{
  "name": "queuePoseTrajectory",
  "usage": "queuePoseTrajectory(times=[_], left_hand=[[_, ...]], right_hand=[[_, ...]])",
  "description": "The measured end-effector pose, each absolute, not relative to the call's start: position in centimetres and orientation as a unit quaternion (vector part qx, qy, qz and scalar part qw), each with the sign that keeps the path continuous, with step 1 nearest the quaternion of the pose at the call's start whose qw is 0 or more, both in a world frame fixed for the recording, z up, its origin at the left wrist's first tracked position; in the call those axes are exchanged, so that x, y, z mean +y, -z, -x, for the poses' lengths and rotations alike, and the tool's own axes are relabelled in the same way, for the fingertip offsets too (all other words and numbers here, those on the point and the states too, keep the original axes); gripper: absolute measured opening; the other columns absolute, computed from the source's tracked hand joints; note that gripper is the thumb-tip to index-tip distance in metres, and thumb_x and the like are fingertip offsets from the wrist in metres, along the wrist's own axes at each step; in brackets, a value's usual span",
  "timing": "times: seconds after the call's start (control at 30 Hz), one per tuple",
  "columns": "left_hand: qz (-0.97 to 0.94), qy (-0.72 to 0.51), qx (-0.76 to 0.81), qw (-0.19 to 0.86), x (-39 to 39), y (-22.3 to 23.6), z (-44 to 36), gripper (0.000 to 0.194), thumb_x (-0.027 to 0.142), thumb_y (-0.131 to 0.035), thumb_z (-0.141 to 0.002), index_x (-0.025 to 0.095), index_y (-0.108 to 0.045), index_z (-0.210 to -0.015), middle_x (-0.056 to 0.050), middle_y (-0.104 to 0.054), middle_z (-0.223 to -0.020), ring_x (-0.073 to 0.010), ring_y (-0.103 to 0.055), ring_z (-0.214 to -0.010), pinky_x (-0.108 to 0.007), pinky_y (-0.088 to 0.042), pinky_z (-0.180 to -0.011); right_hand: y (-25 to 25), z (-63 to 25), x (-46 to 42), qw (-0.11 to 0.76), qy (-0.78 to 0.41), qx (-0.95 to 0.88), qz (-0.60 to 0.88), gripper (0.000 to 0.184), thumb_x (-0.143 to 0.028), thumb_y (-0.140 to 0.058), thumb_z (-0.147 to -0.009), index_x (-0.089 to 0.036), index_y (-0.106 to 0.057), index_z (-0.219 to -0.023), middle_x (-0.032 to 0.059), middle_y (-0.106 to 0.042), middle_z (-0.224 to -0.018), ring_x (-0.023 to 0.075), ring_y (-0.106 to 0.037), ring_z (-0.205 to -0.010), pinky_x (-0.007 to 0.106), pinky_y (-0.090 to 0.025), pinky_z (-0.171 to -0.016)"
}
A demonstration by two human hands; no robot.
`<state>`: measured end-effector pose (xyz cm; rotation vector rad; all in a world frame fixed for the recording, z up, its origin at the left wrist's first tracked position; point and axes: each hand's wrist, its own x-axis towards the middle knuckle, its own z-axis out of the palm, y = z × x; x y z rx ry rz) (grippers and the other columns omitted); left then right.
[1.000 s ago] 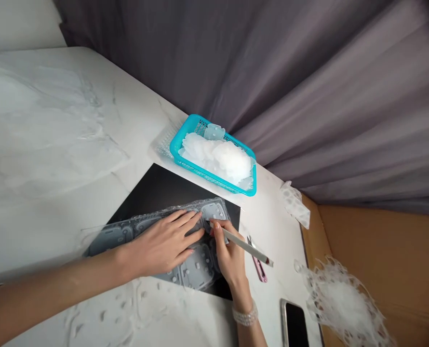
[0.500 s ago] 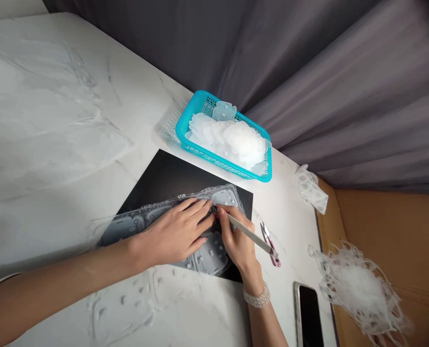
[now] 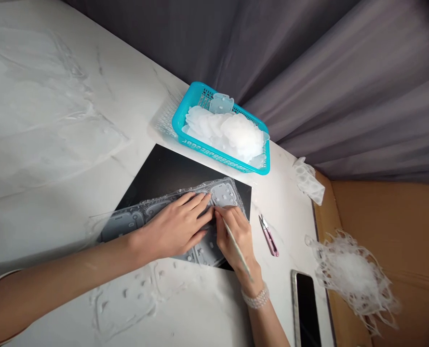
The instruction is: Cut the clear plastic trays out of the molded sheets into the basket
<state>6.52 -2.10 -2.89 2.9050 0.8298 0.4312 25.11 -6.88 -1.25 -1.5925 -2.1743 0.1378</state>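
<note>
My left hand (image 3: 174,226) lies flat with spread fingers on a clear moulded plastic sheet (image 3: 223,195), pressing it onto a black mat (image 3: 171,166). My right hand (image 3: 236,236) is just beside the left fingertips. It pinches a slim white-handled craft knife (image 3: 237,248), with the tip at the sheet near the raised grey-looking parts. The handle slopes back towards my wrist. The blade tip is hidden by my fingers. Much of the sheet lies under both hands.
A teal plastic basket (image 3: 220,130) holds a pile of clear pieces. Pink thread snips (image 3: 268,236) and a phone (image 3: 306,308) lie right of the mat. Clear plastic scrap (image 3: 352,274) sits on a cardboard surface (image 3: 381,217). A grey curtain (image 3: 272,62) hangs behind the marble table (image 3: 55,120).
The knife handle has swung from pointing right to pointing down towards my wrist. My right hand has closed in on my left fingertips. The whole view has shifted slightly upward.
</note>
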Motion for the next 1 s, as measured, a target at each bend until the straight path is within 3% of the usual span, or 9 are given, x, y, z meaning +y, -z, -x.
queuePoseTrajectory(times=[0.2,0.4,0.67,0.8,1.0], left_hand=[[-0.949,-0.141,0.277,0.050,-2.0,3.0,-6.5,0.043,0.037,-0.044,-0.098,0.009,-0.058,-0.127,-0.019,-0.052,-0.146,-0.0308,-0.049,-0.133,-0.044,-0.033,-0.112],[-0.948,-0.124,0.285,0.076,-1.9,3.1,-6.5,0.047,0.038,-0.042,-0.099,0.011,-0.056,-0.135,-0.019,-0.044,-0.153,-0.0308,-0.045,-0.137,-0.047,-0.032,-0.113],[-0.947,-0.138,0.283,0.071,-1.8,3.6,-6.6,0.053,0.040,-0.043,-0.097,0.008,-0.056,-0.137,-0.020,-0.040,-0.155,-0.0329,-0.037,-0.144,-0.051,-0.024,-0.120],[-0.947,-0.145,0.279,0.070,-1.7,3.7,-6.6,0.052,0.039,-0.045,-0.095,0.007,-0.059,-0.134,-0.020,-0.042,-0.154,-0.0326,-0.040,-0.142,-0.050,-0.025,-0.120],[-0.950,-0.142,0.269,0.070,-1.6,3.7,-6.5,0.049,0.040,-0.046,-0.095,0.008,-0.062,-0.129,-0.020,-0.039,-0.156,-0.0343,-0.040,-0.142,-0.051,-0.029,-0.118]], right_hand=[[2.6,-25.4,-6.2,0.184,0.008,-0.813,0.552,0.024,-0.014,-0.043,-0.101,-0.018,-0.062,-0.115,0.0106,-0.066,-0.088,0.0233,-0.057,-0.082,0.037,-0.051,-0.075],[1.8,-24.6,-6.3,0.156,0.017,-0.797,0.583,0.031,-0.013,-0.044,-0.100,-0.016,-0.060,-0.125,0.0166,-0.061,-0.133,0.0289,-0.054,-0.120,0.044,-0.050,-0.097],[0.6,-24.5,-6.3,0.085,-0.009,-0.814,0.574,0.036,-0.016,-0.039,-0.103,-0.016,-0.059,-0.133,0.0150,-0.059,-0.139,0.0269,-0.054,-0.123,0.043,-0.049,-0.096],[0.7,-24.8,-6.3,0.104,-0.031,-0.815,0.570,0.036,-0.017,-0.038,-0.104,-0.017,-0.059,-0.133,0.0140,-0.061,-0.137,0.0265,-0.055,-0.121,0.043,-0.049,-0.094],[1.3,-25.0,-6.2,0.228,-0.093,-0.770,0.589,0.030,-0.022,-0.043,-0.103,-0.019,-0.066,-0.122,0.0083,-0.066,-0.132,0.0245,-0.055,-0.120,0.041,-0.051,-0.097]])
